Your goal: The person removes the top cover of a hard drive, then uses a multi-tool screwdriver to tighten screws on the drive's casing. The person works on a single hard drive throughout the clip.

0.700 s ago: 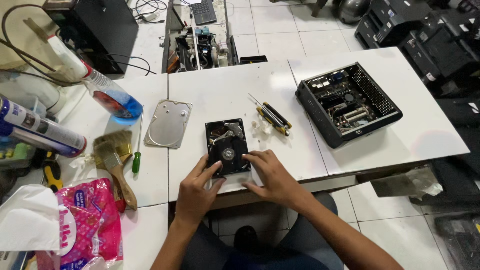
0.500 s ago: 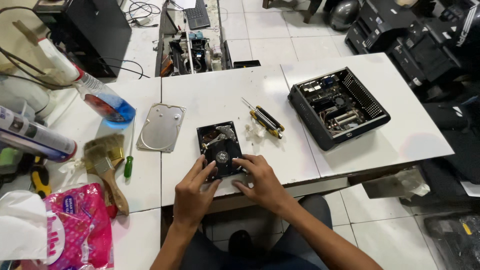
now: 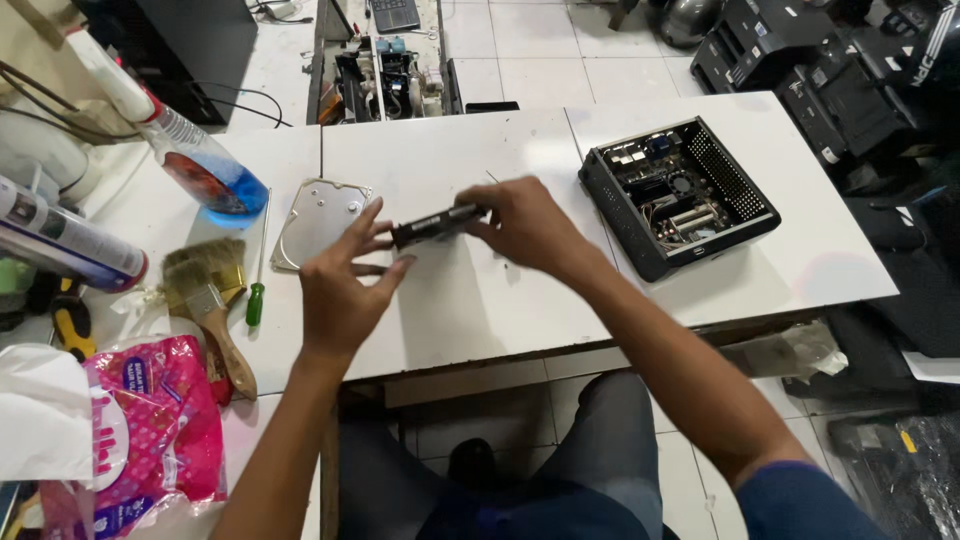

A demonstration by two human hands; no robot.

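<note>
I hold a black hard drive (image 3: 432,224) edge-on above the white table (image 3: 480,300). My right hand (image 3: 525,225) grips its right end. My left hand (image 3: 345,285) has its fingers spread, with the fingertips touching the drive's left end. The drive's silver cover plate (image 3: 318,222) lies flat on the table just left of my hands.
An open small black computer case (image 3: 678,195) sits at the right. At the left lie a green-handled screwdriver (image 3: 258,290), two paintbrushes (image 3: 210,300), a spray bottle with blue liquid (image 3: 190,160), a tube (image 3: 65,240) and a pink packet (image 3: 150,420). Black equipment stands on the floor beyond.
The hard drive lay flat on the table under both hands; now it is lifted and turned on edge. The yellow-handled tool that lay beside it is hidden behind my right hand.
</note>
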